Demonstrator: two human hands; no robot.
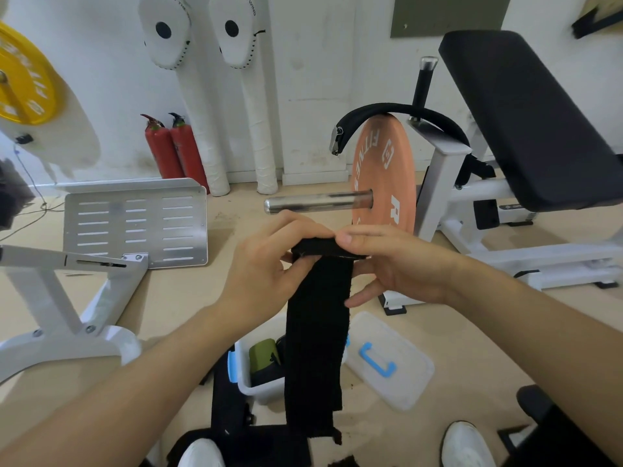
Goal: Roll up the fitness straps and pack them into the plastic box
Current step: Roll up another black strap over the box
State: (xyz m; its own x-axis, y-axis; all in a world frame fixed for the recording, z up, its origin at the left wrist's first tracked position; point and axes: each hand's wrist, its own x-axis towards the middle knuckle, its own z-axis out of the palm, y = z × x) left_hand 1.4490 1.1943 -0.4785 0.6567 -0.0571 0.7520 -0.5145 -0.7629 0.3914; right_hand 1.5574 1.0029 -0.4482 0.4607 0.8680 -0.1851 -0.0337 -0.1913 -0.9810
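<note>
Your left hand (266, 264) and right hand (397, 264) both pinch the black strap (317, 348) at its folded top edge, likely to start the roll. It hangs just above the open plastic box (262, 389) — handy for dropping in.

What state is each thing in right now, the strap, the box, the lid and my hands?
black strap, top end just folded over, rest hanging unrolled
left hand, pinching the strap's top end
right hand, pinching the strap's top end
plastic box, open, green item inside
lid, off, lying beside the box
second strap, draped over the orange weight plate, unrolled
</note>
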